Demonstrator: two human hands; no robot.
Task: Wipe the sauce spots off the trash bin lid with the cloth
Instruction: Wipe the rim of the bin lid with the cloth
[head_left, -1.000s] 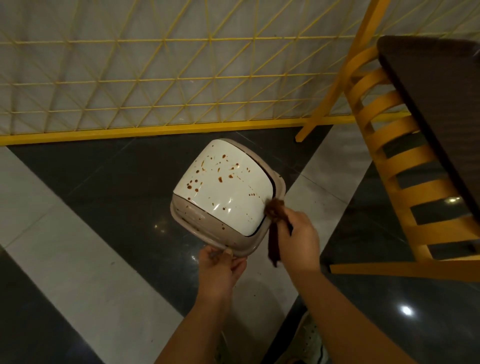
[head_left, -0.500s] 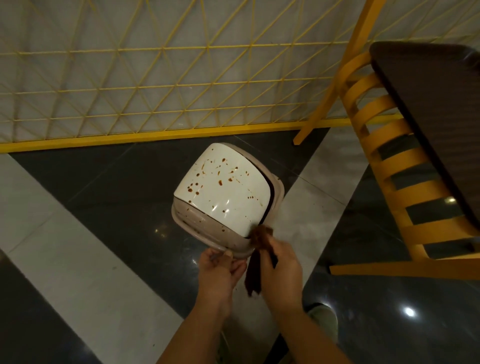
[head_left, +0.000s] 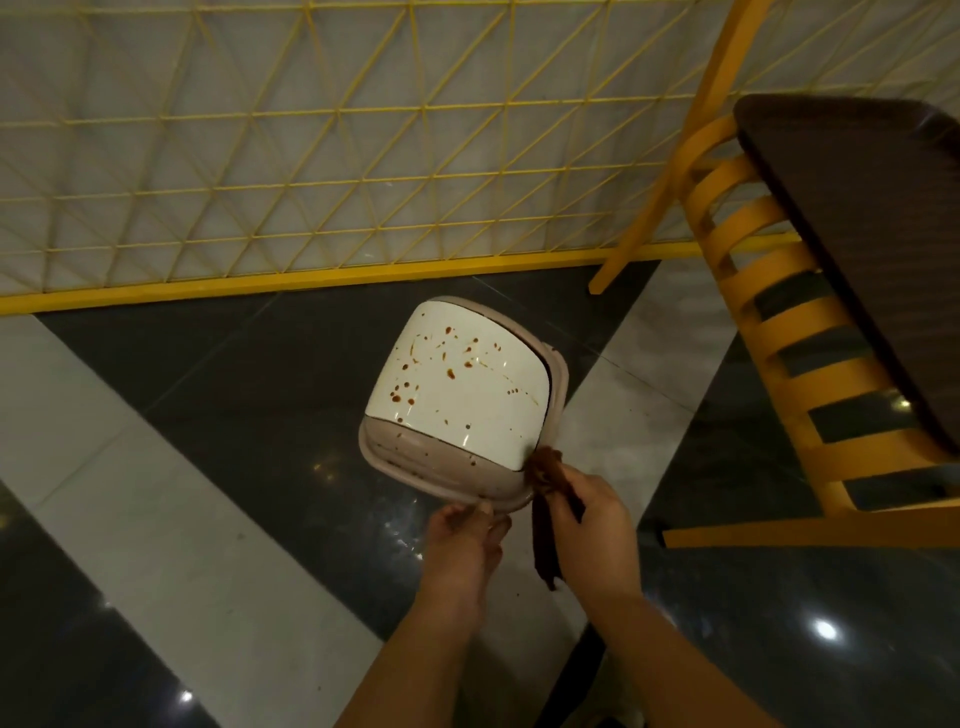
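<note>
Trash bin lid (head_left: 457, 384) spotted with sauce, near rim pinched by left fingers (head_left: 470, 519), right fingers (head_left: 576, 493) clutching cloth (head_left: 545, 499) at its corner

Dark tabletop (head_left: 872, 249) and yellow chair (head_left: 810, 332) cut off at right edge. Both forearms run out bottom of frame. Left hand (head_left: 462, 540) fingertips hidden under trash bin lid (head_left: 457, 395) rim.

The trash bin lid (head_left: 457, 384) is above the floor (head_left: 156, 519), in front of me. My left hand (head_left: 460, 540) is at its near rim, my right hand (head_left: 587, 525) just right with the cloth (head_left: 545, 478) touching the lid's near right corner. A lattice fence (head_left: 311, 156) stands behind; a chair (head_left: 789, 322) and tabletop (head_left: 872, 234) are to the right.
</note>
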